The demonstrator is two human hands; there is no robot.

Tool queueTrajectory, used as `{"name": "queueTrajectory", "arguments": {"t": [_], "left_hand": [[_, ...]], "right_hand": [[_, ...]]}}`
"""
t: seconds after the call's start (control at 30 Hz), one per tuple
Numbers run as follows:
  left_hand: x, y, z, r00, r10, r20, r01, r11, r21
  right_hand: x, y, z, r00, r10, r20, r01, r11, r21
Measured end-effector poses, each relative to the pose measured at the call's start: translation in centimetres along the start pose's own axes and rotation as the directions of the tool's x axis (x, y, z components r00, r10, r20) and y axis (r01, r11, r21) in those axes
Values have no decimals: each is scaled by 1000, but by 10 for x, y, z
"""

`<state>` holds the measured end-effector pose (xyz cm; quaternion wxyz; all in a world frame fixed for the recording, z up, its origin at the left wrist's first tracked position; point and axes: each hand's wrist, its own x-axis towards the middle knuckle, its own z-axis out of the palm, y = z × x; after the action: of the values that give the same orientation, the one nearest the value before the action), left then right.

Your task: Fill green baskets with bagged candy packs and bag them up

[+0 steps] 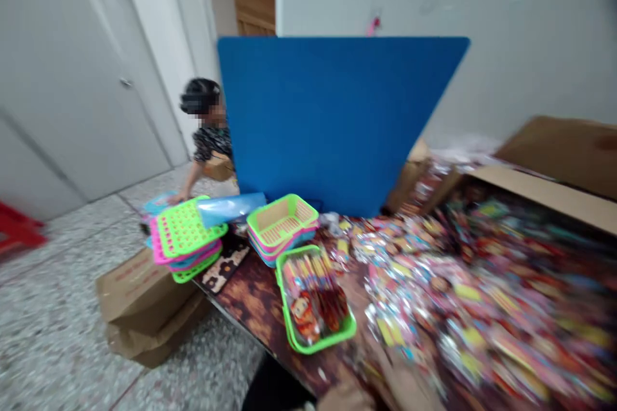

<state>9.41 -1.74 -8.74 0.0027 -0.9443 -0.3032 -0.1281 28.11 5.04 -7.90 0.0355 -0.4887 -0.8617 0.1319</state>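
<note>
Head view, as I see it from beside the worktop [250, 298]: a filled green basket [322, 344] sits near the edge, left of the packet heap [409, 270]. Left hand [344, 398] and right hand [409, 377] blur below it; whether either is spread or gripping, I cannot tell. A sideways knock could push the basket off; slick wrappers might slide; stacked baskets [190, 231], seemingly overhanging, could topple if bumped.

the brown mottled worktop [255, 305] carries a filled green basket [324, 343], a stack of baskets [270, 249] beyond it, and shiny packets [402, 276] strewn to the right.
</note>
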Motion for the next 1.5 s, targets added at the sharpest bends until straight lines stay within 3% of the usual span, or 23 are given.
{"name": "queueTrajectory", "arguments": {"t": [0.07,0.13,0.23,0.33,0.47,0.53,0.63,0.77,0.93,1.0,1.07,1.17,1.23,1.4,1.5], "left_hand": [[0,12,2,998,-16,-54,8,989,-148],[3,15,0,991,-90,-99,64,968,-242],[20,4,-4,980,-168,-106,137,958,-251],[49,-7,-4,980,-188,-60,172,962,-213],[80,-6,7,979,-201,32,203,954,-222],[83,1,16,980,-191,60,200,950,-241],[80,10,25,983,-172,70,184,952,-244],[74,15,24,982,-173,72,185,957,-224],[62,17,15,980,-155,128,180,960,-215],[56,21,13,975,-158,155,190,957,-219],[52,28,11,971,-167,173,205,950,-234],[54,43,10,967,-187,175,232,929,-288],[59,54,9,971,-173,165,222,910,-351],[54,63,0,993,-98,70,120,809,-576],[39,49,-14,956,-290,-50,178,702,-689]], "right_hand": [[-5,3,-21,1000,23,14,-24,998,61],[-7,21,-36,994,103,45,-108,986,124],[-19,59,-52,980,174,100,-190,964,186],[-34,80,-66,978,178,109,-199,953,230],[-39,85,-88,967,251,-38,-225,917,328],[-34,87,-93,924,356,-139,-286,886,365],[-24,88,-87,863,474,-177,-404,856,323],[-19,74,-66,837,513,-191,-484,856,180],[-33,49,-59,898,430,-96,-438,895,-90],[-38,48,-65,925,375,-59,-377,926,-24],[-36,51,-73,932,350,-95,-337,933,131],[-16,50,-82,909,395,-133,-323,869,376],[3,40,-81,910,408,-70,-349,848,399],[23,0,-58,940,338,46,-340,937,80],[17,-13,-52,942,328,66,-325,944,-51]]}}
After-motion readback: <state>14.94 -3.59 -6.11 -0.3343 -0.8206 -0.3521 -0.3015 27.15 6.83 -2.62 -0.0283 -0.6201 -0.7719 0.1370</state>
